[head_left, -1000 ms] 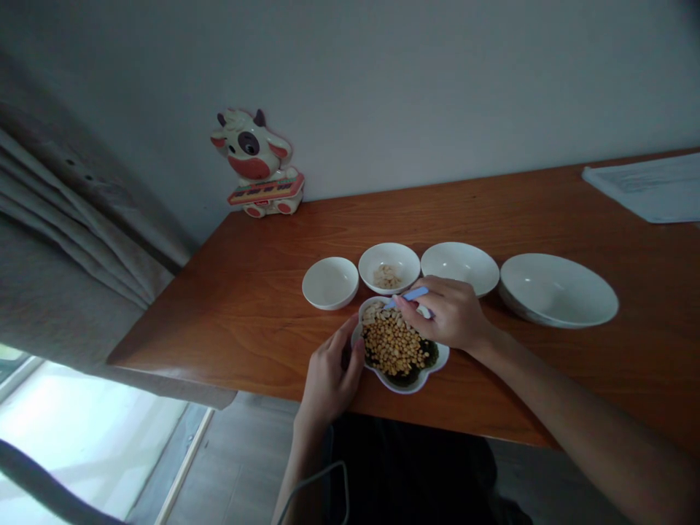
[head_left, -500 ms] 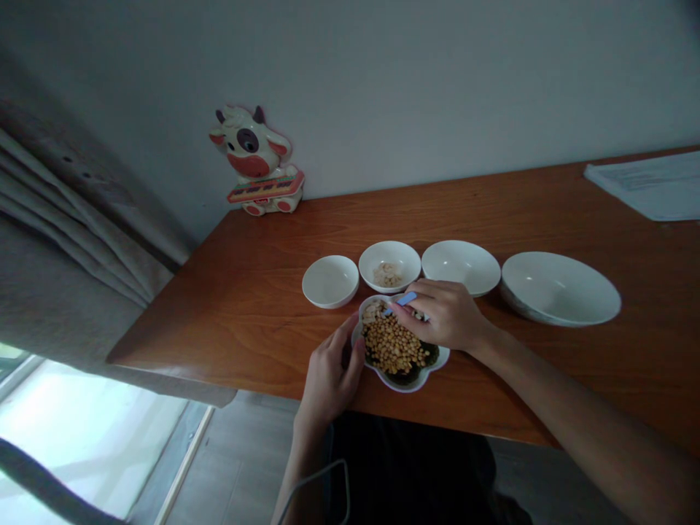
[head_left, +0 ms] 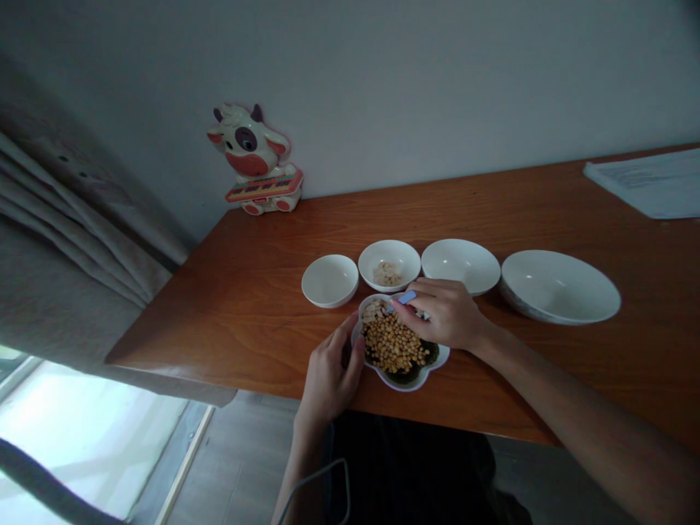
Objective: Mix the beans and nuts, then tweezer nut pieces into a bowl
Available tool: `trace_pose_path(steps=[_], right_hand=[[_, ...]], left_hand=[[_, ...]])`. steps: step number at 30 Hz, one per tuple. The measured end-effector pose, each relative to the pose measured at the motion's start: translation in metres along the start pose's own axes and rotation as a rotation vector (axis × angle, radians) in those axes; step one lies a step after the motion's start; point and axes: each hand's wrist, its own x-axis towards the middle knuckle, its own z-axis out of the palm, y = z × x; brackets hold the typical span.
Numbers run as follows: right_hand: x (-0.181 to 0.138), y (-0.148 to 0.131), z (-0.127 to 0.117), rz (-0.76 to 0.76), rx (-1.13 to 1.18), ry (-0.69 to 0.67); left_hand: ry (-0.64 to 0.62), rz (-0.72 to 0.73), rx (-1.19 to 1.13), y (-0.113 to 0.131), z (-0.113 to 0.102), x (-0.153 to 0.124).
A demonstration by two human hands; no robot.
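Note:
A scalloped white dish (head_left: 407, 384) sits near the table's front edge, filled with yellow beans (head_left: 394, 341), pale flat seeds (head_left: 374, 311) and something dark green. My left hand (head_left: 332, 368) grips the dish's left rim between thumb and fingers. Over the dish's far side, my right hand (head_left: 440, 313) pinches a small light-blue utensil (head_left: 407, 297), perhaps a spoon or tweezers; its lower end is down among the pale seeds. Just behind stands a white bowl (head_left: 377, 251) with some pale seeds (head_left: 387, 274) in it.
Beside that bowl are a small white bowl (head_left: 330, 281) at left and two larger ones at right, a medium bowl (head_left: 459, 262) and a wide bowl (head_left: 563, 288). A toy cow with a keyboard (head_left: 262, 164) stands at the back left. Papers (head_left: 650, 182) lie back right.
Almost nothing differs. Both hands stay at the dish, and the light-blue utensil remains in my right hand at the same spot. The view has shifted very slightly.

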Motion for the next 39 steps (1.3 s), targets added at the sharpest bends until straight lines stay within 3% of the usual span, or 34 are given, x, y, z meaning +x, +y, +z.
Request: trace_pose_path(steps=[4,17,26,39], right_hand=[[-0.0008,0.0002,-0.0005,0.003,-0.007,0.012],[0.0030,0.0004,-0.0044,0.136,-0.008,0.248],[0.0018,0.0058,-0.0039,0.157,-0.134,0.284],[0.0001,0.0067,-0.0025,0.226,-0.129,0.261]], left_hand=[[0.001,0.007,-0.004,0.0005,0.0001,0.0003],[-0.001,0.003,0.000,0.0005,0.0005,-0.0001],[-0.002,0.002,0.004,0.0000,0.0004,-0.0005],[0.000,0.007,-0.009,0.0004,0.0013,0.0002]])
